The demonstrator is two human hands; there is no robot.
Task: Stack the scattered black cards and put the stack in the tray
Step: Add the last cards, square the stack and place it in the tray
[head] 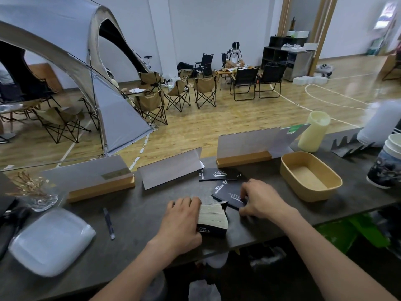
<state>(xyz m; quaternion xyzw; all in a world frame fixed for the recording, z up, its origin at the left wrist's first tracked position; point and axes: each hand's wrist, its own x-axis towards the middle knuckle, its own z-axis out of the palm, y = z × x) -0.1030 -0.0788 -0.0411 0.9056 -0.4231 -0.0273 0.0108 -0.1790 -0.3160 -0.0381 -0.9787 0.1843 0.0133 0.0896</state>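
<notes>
Fingers [244, 195] of right hand [263, 199] pinch a few loose cards [227, 192]; left hand [184, 216] clamps the thick stack [213, 216]; stiff, light, slick — grip by edges.

stack [213, 216]: left side hidden by hand | paper cups [388, 164]: cut off by edge

We see an evenly lit, fairly bright room with soft shadows and pale glare on the wooden floor [338, 88]. Edges bend and smear (wide-angle lens), blurring the plastic lid [51, 242] at left.
</notes>
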